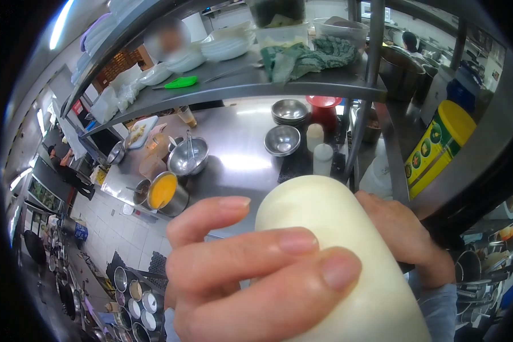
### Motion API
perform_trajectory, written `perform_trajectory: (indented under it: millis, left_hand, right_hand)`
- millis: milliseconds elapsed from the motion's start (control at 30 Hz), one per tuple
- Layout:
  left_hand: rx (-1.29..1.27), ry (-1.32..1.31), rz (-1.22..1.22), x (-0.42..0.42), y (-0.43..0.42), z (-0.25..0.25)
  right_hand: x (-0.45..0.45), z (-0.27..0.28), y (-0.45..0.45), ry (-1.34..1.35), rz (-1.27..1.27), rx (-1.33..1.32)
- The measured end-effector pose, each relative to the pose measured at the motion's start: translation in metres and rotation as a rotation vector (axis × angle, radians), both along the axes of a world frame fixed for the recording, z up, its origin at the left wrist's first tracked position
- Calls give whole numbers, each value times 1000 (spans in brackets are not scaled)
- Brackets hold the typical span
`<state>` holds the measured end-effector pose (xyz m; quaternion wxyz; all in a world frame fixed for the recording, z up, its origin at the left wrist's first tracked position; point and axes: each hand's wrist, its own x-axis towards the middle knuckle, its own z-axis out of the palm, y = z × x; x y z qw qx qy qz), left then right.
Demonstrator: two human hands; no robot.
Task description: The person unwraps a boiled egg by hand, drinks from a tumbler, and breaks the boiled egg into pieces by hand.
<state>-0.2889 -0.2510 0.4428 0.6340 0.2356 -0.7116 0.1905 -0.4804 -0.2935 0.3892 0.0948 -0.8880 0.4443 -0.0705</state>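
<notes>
Close to the camera is a large pale cream squeeze bottle [330, 222], tilted, with its rounded end pointing away from me and its lower part cut off by the frame. The fingers of my left hand [251, 273] curl over its near left side, with fingertips pressed on its surface. On its far right side, my right hand [396, 228] is against the bottle, its fingers mostly hidden behind it. No nozzle shows. Just beyond stand two more pale bottles [322, 159] on the steel counter [236, 176].
Steel bowls [282, 140], a bowl with a whisk [188, 157] and a pot of orange liquid [162, 191] stand on the counter. Overhead runs a shelf [228, 85] with plates and a green cloth [308, 57]. A yellow tub [439, 148] is right. A person [68, 171] stands far left.
</notes>
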Motion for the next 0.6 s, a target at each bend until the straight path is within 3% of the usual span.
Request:
perform_trajectory:
  millis: [600]
  left_hand:
    - [0,194,-103,-11,4,-7]
  right_hand:
    - [-2,3,1,-49,21,-16]
